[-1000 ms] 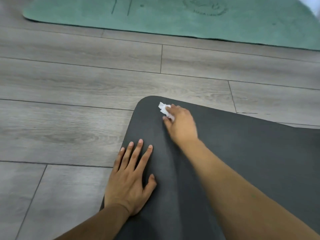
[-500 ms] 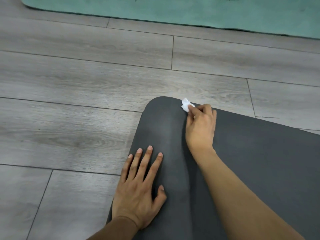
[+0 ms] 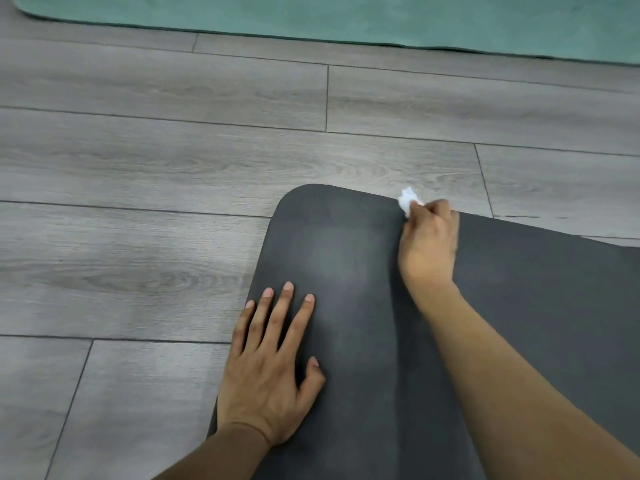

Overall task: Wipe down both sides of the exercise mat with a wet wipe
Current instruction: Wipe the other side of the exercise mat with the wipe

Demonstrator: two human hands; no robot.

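On the grey floor (image 3: 138,168), the left hand (image 3: 273,372) is pressing flat on the dark mat (image 3: 346,258) while the right hand (image 3: 427,244) is pinching the wet wipe (image 3: 406,199) at its far edge, likely wiping this side; next, further rightward strokes.

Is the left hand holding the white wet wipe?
No, the left hand lies flat with straight fingers on the dark mat, while the right hand pinches the wet wipe at the mat's far edge.
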